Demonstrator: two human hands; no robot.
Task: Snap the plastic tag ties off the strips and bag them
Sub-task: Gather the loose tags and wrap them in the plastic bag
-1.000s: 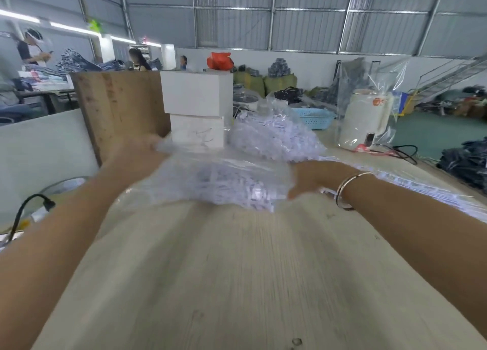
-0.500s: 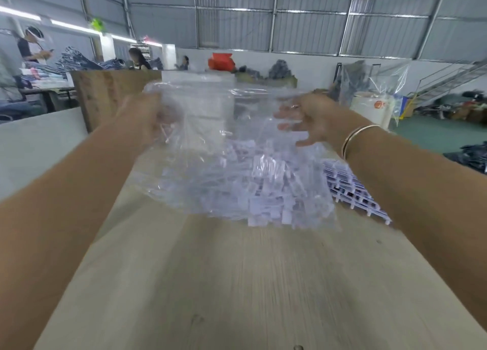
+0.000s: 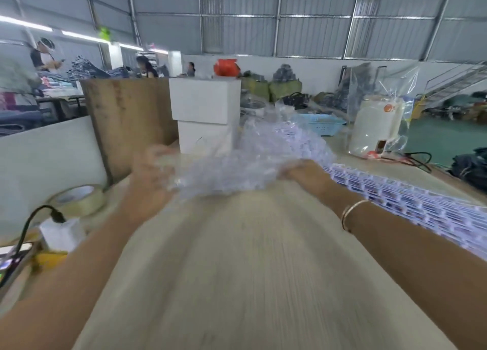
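On the far part of the wooden table [image 3: 250,257], a clear plastic bag [image 3: 226,173] full of small white tag ties lies between both hands. At its left end, the left hand [image 3: 150,170] grips the bag with curled fingers, though the picture is blurred there. At its right end, the right hand [image 3: 303,173] holds the bag, fingers closed into the plastic. Long strips [image 3: 411,202] of tags lie along the right side of the table, just beside the right forearm. Behind the bag stand two stacked white boxes [image 3: 204,112]. A roll of tape [image 3: 79,199] lies at the left edge.
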